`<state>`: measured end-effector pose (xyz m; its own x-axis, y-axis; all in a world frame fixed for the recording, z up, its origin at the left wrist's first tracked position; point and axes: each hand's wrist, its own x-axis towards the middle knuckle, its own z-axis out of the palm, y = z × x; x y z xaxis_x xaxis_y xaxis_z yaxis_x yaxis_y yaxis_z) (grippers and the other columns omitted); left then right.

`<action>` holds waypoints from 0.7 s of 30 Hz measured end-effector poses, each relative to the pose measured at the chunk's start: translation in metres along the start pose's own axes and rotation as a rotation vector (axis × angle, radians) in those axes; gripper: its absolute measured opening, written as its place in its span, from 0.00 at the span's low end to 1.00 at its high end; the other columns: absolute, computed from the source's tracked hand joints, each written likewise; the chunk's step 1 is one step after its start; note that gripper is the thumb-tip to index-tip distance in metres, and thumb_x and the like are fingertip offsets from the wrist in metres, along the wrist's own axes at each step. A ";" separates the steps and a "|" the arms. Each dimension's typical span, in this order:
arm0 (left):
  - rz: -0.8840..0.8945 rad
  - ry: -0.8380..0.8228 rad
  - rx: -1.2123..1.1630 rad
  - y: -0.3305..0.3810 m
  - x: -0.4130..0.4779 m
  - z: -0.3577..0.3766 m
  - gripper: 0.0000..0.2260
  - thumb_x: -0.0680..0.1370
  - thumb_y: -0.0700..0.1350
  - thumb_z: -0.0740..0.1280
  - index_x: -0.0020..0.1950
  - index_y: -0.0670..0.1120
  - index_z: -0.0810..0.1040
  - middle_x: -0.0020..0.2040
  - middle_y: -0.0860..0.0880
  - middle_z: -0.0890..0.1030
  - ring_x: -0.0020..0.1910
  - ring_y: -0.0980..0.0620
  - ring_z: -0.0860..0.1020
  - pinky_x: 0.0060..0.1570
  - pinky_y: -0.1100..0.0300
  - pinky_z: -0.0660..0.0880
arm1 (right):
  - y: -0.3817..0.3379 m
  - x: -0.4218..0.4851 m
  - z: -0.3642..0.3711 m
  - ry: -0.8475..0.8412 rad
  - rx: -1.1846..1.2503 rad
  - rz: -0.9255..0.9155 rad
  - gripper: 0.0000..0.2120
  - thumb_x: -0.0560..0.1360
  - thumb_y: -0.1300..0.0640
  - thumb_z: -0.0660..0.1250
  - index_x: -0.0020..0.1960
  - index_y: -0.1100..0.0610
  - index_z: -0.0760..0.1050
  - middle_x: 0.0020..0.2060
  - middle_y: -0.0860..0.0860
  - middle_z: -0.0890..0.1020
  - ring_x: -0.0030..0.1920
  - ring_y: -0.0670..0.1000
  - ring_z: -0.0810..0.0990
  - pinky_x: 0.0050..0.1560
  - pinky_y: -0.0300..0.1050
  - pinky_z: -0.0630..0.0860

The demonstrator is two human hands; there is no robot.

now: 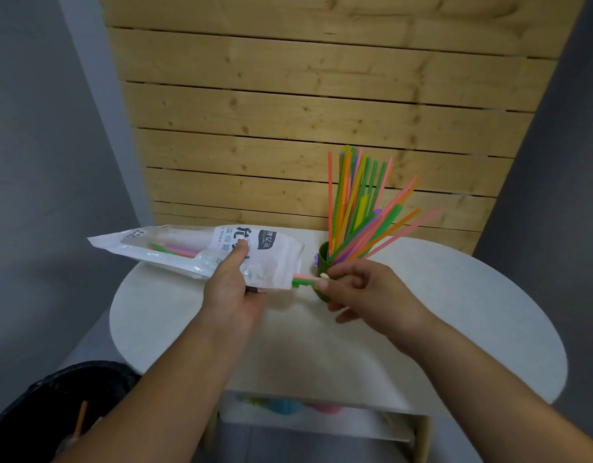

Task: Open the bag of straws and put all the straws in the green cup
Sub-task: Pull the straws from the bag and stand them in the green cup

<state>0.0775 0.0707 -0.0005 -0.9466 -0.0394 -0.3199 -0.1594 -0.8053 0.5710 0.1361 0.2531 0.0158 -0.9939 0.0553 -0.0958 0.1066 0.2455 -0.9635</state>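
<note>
A white plastic straw bag (188, 248) lies tilted above the round white table (472, 312), held near its open right end by my left hand (233, 289), thumb on top. A few coloured straws still show through the bag's clear window. My right hand (361, 289) pinches the ends of a few straws (305, 280), pink and green, that stick out of the bag's mouth. Just behind my right hand stands the green cup (323, 255), partly hidden by my fingers, holding several coloured straws (358, 202) that fan up and to the right.
A slatted wooden wall (305, 105) rises right behind the table. A black bin (54, 406) with an orange straw in it sits at the lower left. Under the table a white shelf (321, 419) holds coloured cups.
</note>
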 end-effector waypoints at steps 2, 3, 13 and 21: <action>0.011 -0.015 0.005 -0.001 0.000 0.000 0.17 0.81 0.41 0.69 0.69 0.43 0.77 0.56 0.46 0.87 0.41 0.52 0.87 0.44 0.51 0.85 | -0.003 0.000 0.012 0.008 0.111 -0.033 0.17 0.72 0.56 0.76 0.57 0.61 0.79 0.42 0.62 0.85 0.38 0.54 0.85 0.39 0.48 0.83; 0.017 -0.025 0.013 -0.001 -0.001 0.000 0.16 0.81 0.41 0.69 0.69 0.43 0.77 0.54 0.47 0.87 0.41 0.52 0.87 0.45 0.51 0.85 | -0.004 0.000 0.016 0.005 0.154 -0.046 0.16 0.72 0.57 0.76 0.57 0.61 0.79 0.42 0.62 0.85 0.38 0.54 0.85 0.40 0.48 0.83; 0.010 -0.052 0.042 -0.002 -0.002 0.002 0.15 0.82 0.41 0.67 0.69 0.42 0.77 0.56 0.45 0.86 0.45 0.50 0.86 0.48 0.51 0.84 | 0.000 0.003 0.035 0.085 0.156 -0.144 0.01 0.74 0.64 0.72 0.45 0.60 0.83 0.33 0.55 0.84 0.32 0.51 0.84 0.36 0.41 0.83; 0.004 -0.044 0.018 0.004 0.005 -0.001 0.16 0.82 0.41 0.68 0.70 0.43 0.77 0.61 0.44 0.85 0.50 0.49 0.86 0.46 0.49 0.85 | 0.001 0.010 0.020 0.139 0.230 -0.094 0.02 0.75 0.67 0.71 0.45 0.65 0.83 0.32 0.60 0.83 0.31 0.51 0.83 0.36 0.42 0.82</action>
<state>0.0728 0.0664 -0.0006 -0.9585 -0.0161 -0.2846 -0.1606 -0.7946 0.5856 0.1255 0.2348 0.0094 -0.9837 0.1788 0.0165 -0.0112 0.0309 -0.9995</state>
